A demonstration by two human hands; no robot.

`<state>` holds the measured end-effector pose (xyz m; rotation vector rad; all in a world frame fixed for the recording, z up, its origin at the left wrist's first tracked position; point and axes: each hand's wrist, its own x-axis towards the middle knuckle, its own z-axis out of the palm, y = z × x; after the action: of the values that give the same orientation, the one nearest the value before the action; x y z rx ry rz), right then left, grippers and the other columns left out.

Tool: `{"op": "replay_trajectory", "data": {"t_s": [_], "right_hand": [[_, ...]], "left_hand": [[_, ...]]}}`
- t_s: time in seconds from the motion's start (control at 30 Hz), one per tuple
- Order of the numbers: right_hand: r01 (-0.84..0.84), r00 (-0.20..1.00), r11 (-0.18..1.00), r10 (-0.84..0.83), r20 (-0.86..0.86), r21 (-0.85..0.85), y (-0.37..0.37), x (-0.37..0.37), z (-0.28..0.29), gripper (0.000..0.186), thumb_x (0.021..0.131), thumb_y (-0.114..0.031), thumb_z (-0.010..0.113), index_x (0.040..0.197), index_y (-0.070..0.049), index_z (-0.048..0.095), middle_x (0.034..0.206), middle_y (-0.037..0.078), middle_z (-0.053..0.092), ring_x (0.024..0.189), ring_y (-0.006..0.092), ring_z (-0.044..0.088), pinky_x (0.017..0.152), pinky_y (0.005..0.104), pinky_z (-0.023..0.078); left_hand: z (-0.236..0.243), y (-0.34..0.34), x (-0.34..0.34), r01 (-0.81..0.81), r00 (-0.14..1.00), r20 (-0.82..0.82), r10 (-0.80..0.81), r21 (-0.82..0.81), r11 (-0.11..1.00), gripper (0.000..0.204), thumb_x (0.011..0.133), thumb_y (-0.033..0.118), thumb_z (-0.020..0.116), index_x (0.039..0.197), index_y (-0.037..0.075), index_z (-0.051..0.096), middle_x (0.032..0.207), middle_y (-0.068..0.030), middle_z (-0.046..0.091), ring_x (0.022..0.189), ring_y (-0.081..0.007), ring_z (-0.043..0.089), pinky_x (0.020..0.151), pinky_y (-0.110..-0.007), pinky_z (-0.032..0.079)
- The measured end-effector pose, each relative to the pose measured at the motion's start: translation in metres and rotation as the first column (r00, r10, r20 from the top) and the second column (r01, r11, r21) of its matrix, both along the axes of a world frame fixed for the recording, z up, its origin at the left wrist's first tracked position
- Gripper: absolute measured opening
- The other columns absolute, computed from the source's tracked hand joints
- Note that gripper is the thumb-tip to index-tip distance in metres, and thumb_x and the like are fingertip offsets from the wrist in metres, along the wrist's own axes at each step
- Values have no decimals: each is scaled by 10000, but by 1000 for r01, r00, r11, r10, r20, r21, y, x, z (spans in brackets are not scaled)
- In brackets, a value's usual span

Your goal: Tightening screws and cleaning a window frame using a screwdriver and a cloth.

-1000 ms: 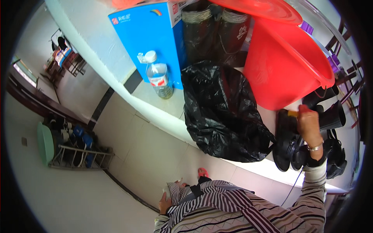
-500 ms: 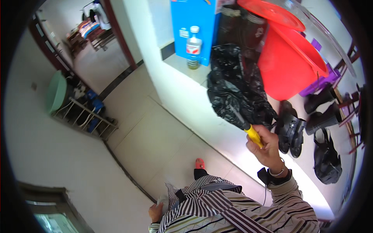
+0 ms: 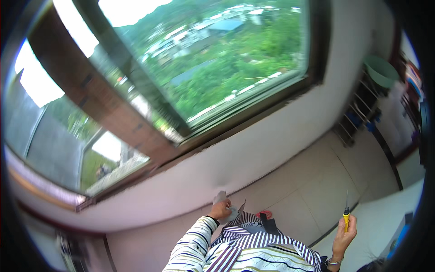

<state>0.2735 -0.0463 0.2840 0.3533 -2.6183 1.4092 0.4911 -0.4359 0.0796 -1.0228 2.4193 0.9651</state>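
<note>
My right hand [image 3: 345, 236] is closed around the yellow handle of a screwdriver [image 3: 347, 216], its thin shaft pointing up. It is out to the right, beside a pale ledge. Lower and left of centre, my left hand [image 3: 220, 209] is closed on a crumpled grey-green thing [image 3: 219, 196] that looks like cloth; part of it pokes out above the fingers. That hand is near the wall below the window, in front of my striped apron [image 3: 258, 224].
A large sliding window [image 3: 217, 59] with a brown frame spans the wall ahead. To the right, a green basin [image 3: 381, 71] rests on a metal rack [image 3: 358, 109]. Tiled floor [image 3: 308, 190] runs along the wall, and a red shoe [image 3: 264, 214] shows below me.
My view has swung left from the ledge with the red bucket and black bag to the window. Both hands still hold their things; the screwdriver is now away from the black bag.
</note>
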Motion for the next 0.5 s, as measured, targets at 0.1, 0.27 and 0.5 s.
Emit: {"op": "replay_trajectory", "data": {"t_s": [0.1, 0.27, 0.5], "right_hand": [[-287, 958, 957, 287, 19, 30, -44, -16, -7, 205, 800, -33, 590, 994, 18, 547, 725, 126, 521, 627, 216, 513, 589, 334, 429], [-689, 724, 715, 687, 61, 123, -133, 57, -2, 306, 717, -18, 679, 1001, 15, 569, 803, 175, 594, 701, 342, 592, 624, 392, 463], [-890, 447, 428, 887, 118, 154, -179, 93, -16, 220, 726, -75, 677, 921, -1, 607, 774, 154, 583, 680, 326, 579, 599, 386, 450]], "left_hand": [[4, 42, 89, -187, 981, -50, 190, 56, 981, 453, 681, 224, 643, 1120, 122, 595, 987, -145, 660, 923, -321, 625, 796, -401, 483], [-12, 103, 296, -427, 872, 264, 412, -1, 904, 409, 659, 283, 626, 1027, 109, 671, 970, -167, 668, 963, -307, 626, 856, -383, 473], [-52, 211, 329, -778, 614, 422, 667, 183, 601, 383, 724, 395, 628, 955, 98, 702, 998, -142, 673, 965, -297, 630, 854, -381, 471]]}}
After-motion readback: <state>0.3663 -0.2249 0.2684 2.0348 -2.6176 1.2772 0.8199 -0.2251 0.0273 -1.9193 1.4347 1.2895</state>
